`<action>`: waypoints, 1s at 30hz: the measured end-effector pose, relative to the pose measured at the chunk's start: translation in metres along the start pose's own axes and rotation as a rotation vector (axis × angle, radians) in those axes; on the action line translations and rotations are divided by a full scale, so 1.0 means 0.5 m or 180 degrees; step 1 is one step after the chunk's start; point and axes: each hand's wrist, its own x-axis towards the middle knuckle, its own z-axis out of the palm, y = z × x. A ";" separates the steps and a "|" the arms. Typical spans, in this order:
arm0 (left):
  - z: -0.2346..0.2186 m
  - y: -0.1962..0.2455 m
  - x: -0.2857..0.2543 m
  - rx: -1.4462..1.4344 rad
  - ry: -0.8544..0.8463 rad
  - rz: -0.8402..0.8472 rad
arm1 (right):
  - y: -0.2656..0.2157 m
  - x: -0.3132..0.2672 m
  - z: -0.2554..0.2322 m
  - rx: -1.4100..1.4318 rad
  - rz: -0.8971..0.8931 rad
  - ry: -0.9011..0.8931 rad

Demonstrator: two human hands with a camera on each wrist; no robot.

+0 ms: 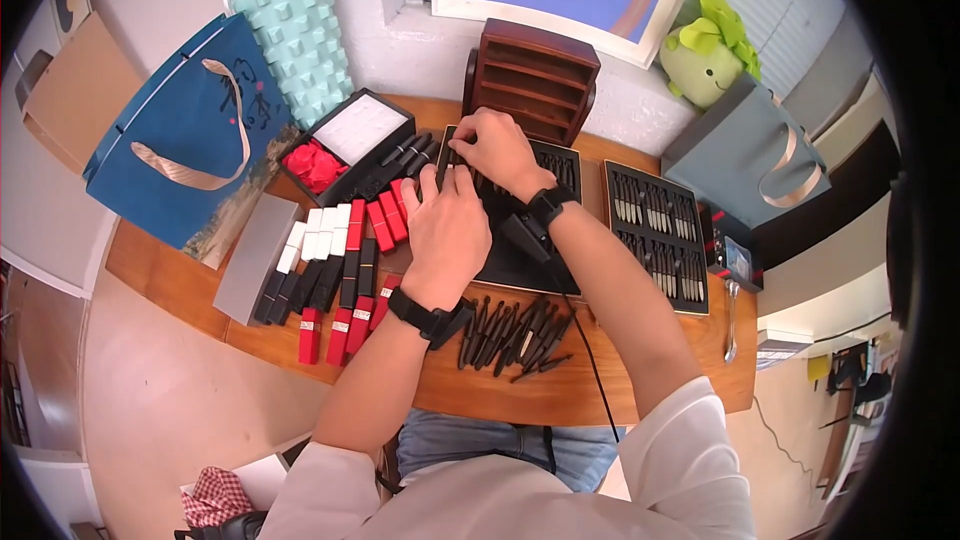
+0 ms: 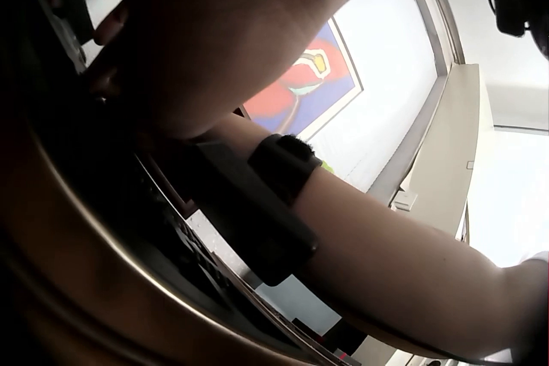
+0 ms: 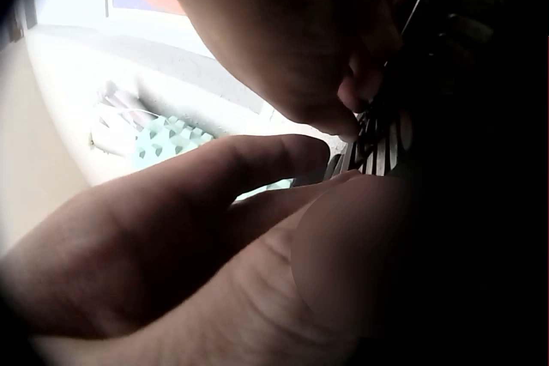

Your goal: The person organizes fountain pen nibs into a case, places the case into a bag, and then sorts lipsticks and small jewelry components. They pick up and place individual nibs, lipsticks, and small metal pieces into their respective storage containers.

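Note:
In the head view my right hand (image 1: 497, 152) is at the upper left of the nearer black tray (image 1: 512, 265), finger and thumb pinched together among slim dark sticks with pale tips. The right wrist view shows its fingertips down at these sticks (image 3: 377, 156); the pinched one is mostly hidden. My left hand (image 1: 447, 238) lies palm down over the tray's left part, its fingers extended towards the same row. More sticks stand in rows (image 1: 558, 168) at the tray's upper right. A loose pile of dark sticks (image 1: 510, 332) lies on the table before the tray.
A second filled tray (image 1: 655, 235) stands at the right, with a spoon (image 1: 731, 320) beyond it. Red, white and black small boxes (image 1: 335, 255) crowd the left, near an open black gift box (image 1: 355, 135). A wooden rack (image 1: 535, 80) stands behind. A cable (image 1: 592, 355) hangs from my right wrist.

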 end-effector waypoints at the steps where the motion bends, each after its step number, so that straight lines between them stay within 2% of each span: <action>1: 0.000 0.001 0.001 0.0013 0.0010 0.0006 | -0.004 -0.003 -0.003 -0.0273 -0.0115 -0.0049; 6: 0.006 -0.001 -0.001 0.0007 -0.0014 0.0030 | -0.020 -0.002 -0.018 -0.0943 -0.0500 -0.0296; 8: 0.006 -0.001 -0.003 0.0093 0.0027 0.0110 | -0.032 0.011 -0.013 -0.1656 -0.0888 -0.0496; 12: 0.003 -0.006 0.005 -0.0148 -0.0108 -0.0015 | -0.041 0.000 -0.070 -0.1504 -0.0674 -0.0776; 14: 0.012 -0.009 0.005 -0.0106 0.0012 -0.0051 | -0.041 -0.038 -0.121 -0.1351 -0.0669 -0.0627; 16: 0.015 -0.008 0.007 -0.0225 0.0115 -0.0083 | -0.067 -0.101 -0.215 -0.0663 -0.0562 -0.1078; 18: 0.018 -0.004 0.014 -0.0659 0.0326 0.0049 | -0.051 -0.175 -0.289 -0.0368 -0.0753 -0.1447; 20: -0.022 0.026 0.019 -0.0882 0.0387 0.0090 | -0.066 -0.247 -0.361 -0.0400 -0.0025 -0.2039; 22: -0.038 0.045 0.021 -0.2339 -0.0258 0.0294 | -0.031 -0.316 -0.391 -0.0385 0.0149 -0.1993; 23: -0.046 0.064 0.021 -0.2750 -0.0521 0.0325 | -0.016 -0.340 -0.394 -0.0717 0.0360 -0.2003; 24: -0.064 0.080 0.017 -0.3056 -0.1017 0.0274 | -0.009 -0.361 -0.386 -0.0719 0.0370 -0.1980; 26: -0.053 0.103 0.002 -0.3250 -0.1325 0.0521 | -0.003 -0.401 -0.360 -0.1017 0.0482 -0.1584; 28: -0.060 0.126 -0.016 -0.3567 -0.1627 0.0375 | 0.001 -0.418 -0.343 -0.0741 0.0593 -0.1470; 30: -0.068 0.134 -0.017 -0.3515 -0.1737 0.0407 | 0.005 -0.428 -0.337 -0.0646 0.0487 -0.1252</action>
